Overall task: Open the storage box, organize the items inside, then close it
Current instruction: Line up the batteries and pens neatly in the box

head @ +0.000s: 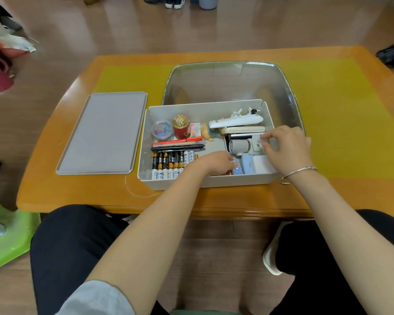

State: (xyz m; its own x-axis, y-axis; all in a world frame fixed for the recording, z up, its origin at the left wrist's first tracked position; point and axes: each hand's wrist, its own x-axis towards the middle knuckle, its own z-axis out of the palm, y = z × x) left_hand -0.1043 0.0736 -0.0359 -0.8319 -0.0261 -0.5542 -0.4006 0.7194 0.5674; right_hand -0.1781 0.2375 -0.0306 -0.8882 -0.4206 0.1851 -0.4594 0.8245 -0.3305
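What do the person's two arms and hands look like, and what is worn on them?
Both forearms are bare. The left hand has no jewellery in view; a grey sleeve is pushed up near that elbow. A thin silver bangle circles the wrist of the right hand.

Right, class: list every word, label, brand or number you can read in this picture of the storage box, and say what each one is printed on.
No text here can be read.
Batteries: printing on the black-and-gold and the white wrappers, too small and blurred to read.
Small pink-and-white box: a red mark at its top corner, unreadable.
Red jar with gold lid: no lettering can be made out.
Pens: no legible print.
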